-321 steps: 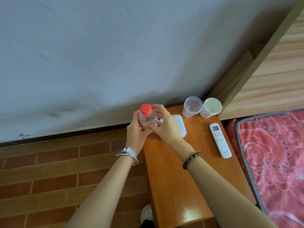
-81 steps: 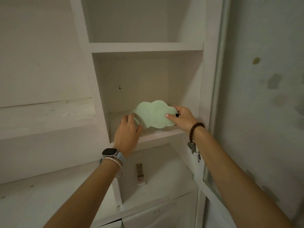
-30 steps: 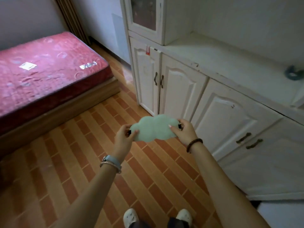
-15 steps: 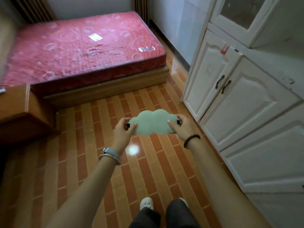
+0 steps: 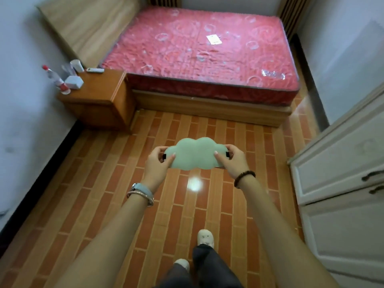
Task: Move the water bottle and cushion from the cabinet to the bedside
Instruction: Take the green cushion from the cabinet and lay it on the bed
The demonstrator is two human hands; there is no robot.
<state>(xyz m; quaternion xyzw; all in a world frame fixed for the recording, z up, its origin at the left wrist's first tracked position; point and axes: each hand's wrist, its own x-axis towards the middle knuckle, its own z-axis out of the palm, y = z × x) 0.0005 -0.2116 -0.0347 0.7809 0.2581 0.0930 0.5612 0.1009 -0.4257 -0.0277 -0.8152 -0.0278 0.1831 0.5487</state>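
You hold the cushion (image 5: 194, 154), a pale green cloud-shaped pad, out in front of you above the brick-patterned floor (image 5: 99, 183). Your left hand (image 5: 157, 163) pinches its left end, with the thumb on the near face and the fingers curled over the far edge. Your right hand (image 5: 233, 161) pinches its right end in the same manner. Both grips are clamped on the cushion, and it touches nothing but your hands. A small black tab shows at each end, beside your fingers.

The water bottle (image 5: 55, 79), clear with a red cap and red label, stands at the left edge of the wooden nightstand (image 5: 99, 98), close to the wall. On the same top are a white box (image 5: 74, 82) just beside the bottle, cups (image 5: 76, 65) at the back and a white remote (image 5: 95, 70). The nightstand stands against the bed (image 5: 199, 48), which has a red mattress.

A white cabinet (image 5: 342, 173) with panelled fronts and dark handles runs along your right, well apart from the cushion. Your left wrist carries a watch (image 5: 141, 189) and your right wrist a bead bracelet (image 5: 244, 177). Your white shoes (image 5: 205, 238) show at the lower edge.
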